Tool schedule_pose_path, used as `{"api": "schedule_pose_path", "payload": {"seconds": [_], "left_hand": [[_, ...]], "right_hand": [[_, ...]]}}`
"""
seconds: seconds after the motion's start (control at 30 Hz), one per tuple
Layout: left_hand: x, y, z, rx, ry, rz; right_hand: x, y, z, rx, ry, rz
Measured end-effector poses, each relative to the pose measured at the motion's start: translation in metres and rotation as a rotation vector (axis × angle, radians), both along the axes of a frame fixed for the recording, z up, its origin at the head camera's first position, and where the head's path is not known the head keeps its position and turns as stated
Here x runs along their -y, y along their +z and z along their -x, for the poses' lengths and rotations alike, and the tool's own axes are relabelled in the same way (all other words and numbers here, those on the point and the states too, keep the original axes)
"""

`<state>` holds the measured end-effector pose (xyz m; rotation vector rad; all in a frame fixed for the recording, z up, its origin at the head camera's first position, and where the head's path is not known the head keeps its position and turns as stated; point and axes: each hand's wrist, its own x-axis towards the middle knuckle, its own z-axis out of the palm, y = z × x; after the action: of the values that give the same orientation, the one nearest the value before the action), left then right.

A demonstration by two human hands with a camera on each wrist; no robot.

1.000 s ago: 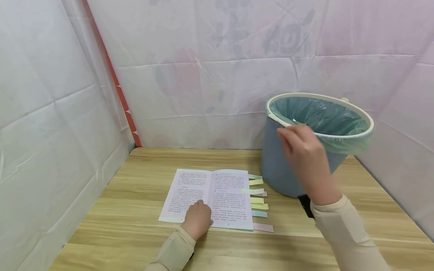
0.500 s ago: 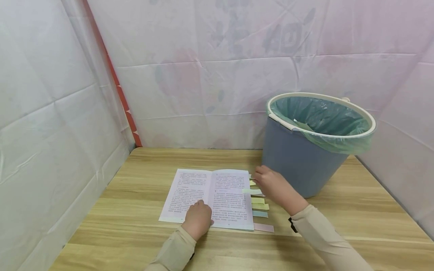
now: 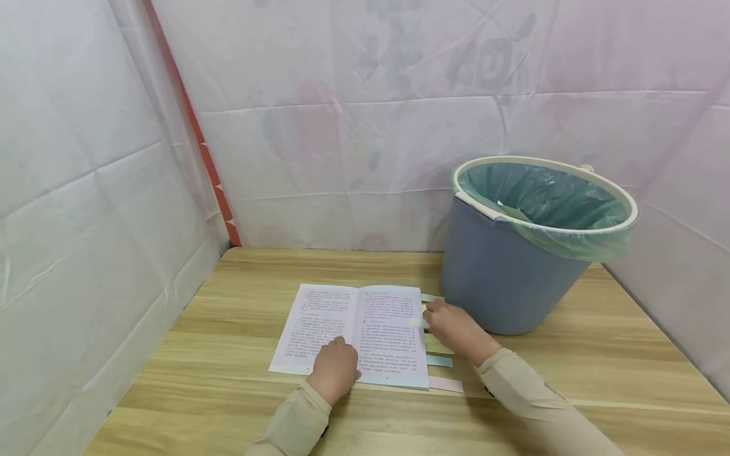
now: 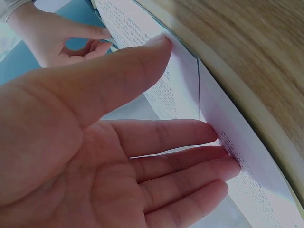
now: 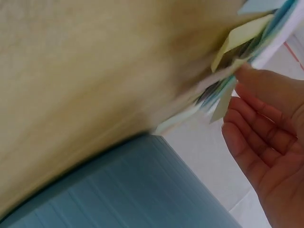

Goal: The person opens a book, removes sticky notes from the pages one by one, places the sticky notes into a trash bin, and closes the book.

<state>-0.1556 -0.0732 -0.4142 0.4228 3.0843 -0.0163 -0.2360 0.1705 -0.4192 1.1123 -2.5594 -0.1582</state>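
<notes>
An open book [image 3: 388, 342] with printed pages lies on the wooden table. Sticky tabs, such as a pink one [image 3: 447, 384] and a blue one [image 3: 440, 361], stick out from its right edge. My left hand [image 3: 335, 367] rests on the lower part of the book near the fold, its fingers [image 4: 166, 133] nearly straight on the page. At the right edge my right hand [image 3: 456, 328] pinches a pale green sticky tab [image 3: 418, 323] between thumb and fingers. In the right wrist view, a yellow tab [image 5: 242, 38] stands beside that hand [image 5: 270, 128].
A blue-grey bin [image 3: 507, 272] with a green liner bag [image 3: 547, 196] and a cream rim stands right behind the book. White cloth sheets [image 3: 342, 145] hang at the back and sides. Bare table [image 3: 199, 380] lies left of the book.
My right hand has come from the front of the bin's rim down and left to the tabs at the book's edge, and now pinches one. The left hand has stayed in place.
</notes>
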Motion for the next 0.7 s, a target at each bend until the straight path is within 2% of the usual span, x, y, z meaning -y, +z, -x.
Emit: {"api": "schedule_pose_path", "payload": {"seconds": [0.07,0.7], "left_hand": [[-0.0003,0.0003,-0.0003,0.001,0.001,-0.007],[-0.0010,0.0050,-0.0021,0.010,0.006,0.001]], "right_hand": [[0.0007,-0.0014,-0.0003,-0.027,0.003,-0.020],[0.0051,-0.0060,-0.0013,-0.038,-0.033,-0.026]]}}
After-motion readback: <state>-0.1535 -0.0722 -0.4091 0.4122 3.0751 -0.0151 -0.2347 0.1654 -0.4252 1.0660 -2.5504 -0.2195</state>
